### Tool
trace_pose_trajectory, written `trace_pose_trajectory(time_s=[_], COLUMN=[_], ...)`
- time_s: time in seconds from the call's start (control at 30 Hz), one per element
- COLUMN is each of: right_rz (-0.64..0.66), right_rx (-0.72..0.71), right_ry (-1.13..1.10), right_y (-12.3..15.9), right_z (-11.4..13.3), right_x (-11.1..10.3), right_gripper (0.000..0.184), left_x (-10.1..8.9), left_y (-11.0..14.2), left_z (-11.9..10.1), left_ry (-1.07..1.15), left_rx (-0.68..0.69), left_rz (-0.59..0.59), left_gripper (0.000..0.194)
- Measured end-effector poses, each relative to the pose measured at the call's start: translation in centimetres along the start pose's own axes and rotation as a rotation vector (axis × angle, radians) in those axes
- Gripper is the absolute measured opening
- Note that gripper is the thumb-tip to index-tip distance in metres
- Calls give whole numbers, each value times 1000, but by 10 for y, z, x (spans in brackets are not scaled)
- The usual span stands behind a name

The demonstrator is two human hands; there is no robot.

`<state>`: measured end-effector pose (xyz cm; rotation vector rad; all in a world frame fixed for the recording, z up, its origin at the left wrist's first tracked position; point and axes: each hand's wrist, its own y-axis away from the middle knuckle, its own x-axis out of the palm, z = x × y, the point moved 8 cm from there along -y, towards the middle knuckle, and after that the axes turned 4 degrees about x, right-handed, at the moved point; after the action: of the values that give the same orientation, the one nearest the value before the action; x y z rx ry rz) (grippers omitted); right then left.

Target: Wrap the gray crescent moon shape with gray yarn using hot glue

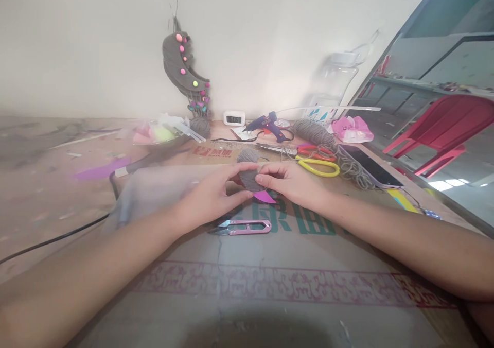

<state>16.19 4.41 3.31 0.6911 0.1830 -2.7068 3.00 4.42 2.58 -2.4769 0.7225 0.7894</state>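
Between my two hands is a small grey yarn-wrapped piece (252,180), held just above the cardboard. My left hand (214,192) grips its left side, thumb below and fingers above. At its right edge, my right hand (295,184) pinches it between thumb and fingertips. A bright pink pointed scrap (264,197) shows right under the piece; whether it is attached I cannot tell. Just behind sits a ball of grey yarn (248,156), partly covered by the held piece. Pink-handled thread snips (249,227) lie in front of my hands, blades to the left.
Printed cardboard (270,255) covers the work surface. Behind are a blue glue gun (270,126), scissors with yellow and red handles (318,167), grey yarn (316,133), a phone (368,165), a white clock (234,118) and a clear bottle (334,83). A grey crescent decoration (175,62) hangs on the wall.
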Motion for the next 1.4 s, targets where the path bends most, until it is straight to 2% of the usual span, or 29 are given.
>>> trace_pose_trajectory(time_s=[0.2, 0.33, 0.4, 0.47, 0.57, 0.63, 0.77, 0.93, 1.17, 1.3, 1.4], right_rz=[-1, 5, -6, -35, -83, -103, -123, -138, -140, -126, -124], right_rx=[4, 11, 22, 31, 40, 49, 48, 49, 19, -83, -141], right_ry=[7, -8, -27, -44, -60, -58, -50, -53, -3, 126, 108], right_y=[1, 1, 1, 0, -1, -1, 0, 0, -2, -3, -3], right_z=[-1, -2, -3, -5, -8, -10, -10, -11, -7, 4, 7], right_x=[-1, -1, -1, -3, -6, -8, -9, -9, -8, -5, -7], right_gripper=[35, 35, 35, 35, 33, 33, 33, 31, 29, 29, 26], left_x=[2, 7, 6, -2, -19, -24, -22, -20, -16, -13, -14], left_y=[-1, 0, -1, -2, -3, -4, -4, -4, -6, -8, -8], left_z=[3, 2, 3, 6, 16, 23, 25, 21, 23, 20, 19], left_ry=[72, 180, 221, 240, 249, 232, 227, 236, 271, 300, 348], left_rx=[-6, -22, -19, -9, -23, -69, -115, -81, -77, -67, -87], left_rz=[7, 62, 52, -46, -258, -314, -285, -252, -207, -170, -182], left_gripper=[56, 71, 75, 66, 43, 31, 27, 29, 46, 37, 31])
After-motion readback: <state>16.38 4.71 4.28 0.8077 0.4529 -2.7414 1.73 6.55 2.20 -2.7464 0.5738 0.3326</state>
